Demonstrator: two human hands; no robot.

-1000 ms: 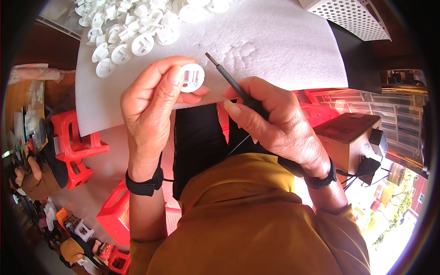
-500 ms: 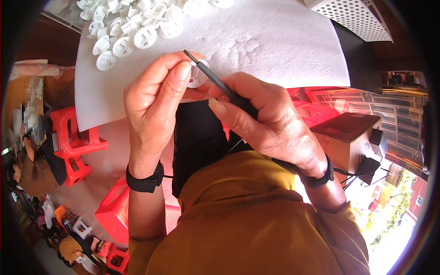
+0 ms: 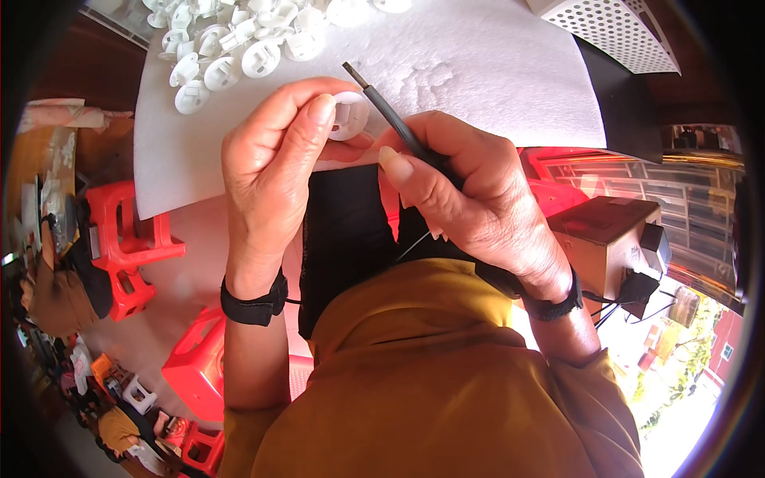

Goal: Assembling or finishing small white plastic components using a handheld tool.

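My left hand (image 3: 273,169) pinches a round white plastic part (image 3: 351,118) between thumb and fingers, near the front edge of the white-covered table (image 3: 494,88). A thin screwdriver (image 3: 389,116) with a dark shaft and bare metal tip is gripped in my right hand (image 3: 482,185). Its tip points up and to the left, just above the round part and apart from it. The lower end of the screwdriver is hidden in my palm. Several similar white plastic parts (image 3: 260,59) lie heaped at the far left of the table.
A white perforated metal case (image 3: 610,32) stands at the far right. Red plastic stools (image 3: 127,227) are on the floor to the left, and another red stool (image 3: 195,366) is nearer me. On the right is a brown box (image 3: 598,231) with cables. Other people sit at the far left.
Both hands have shifted slightly up and to the right. The screwdriver tip has moved off the round part, which now shows more of its face.
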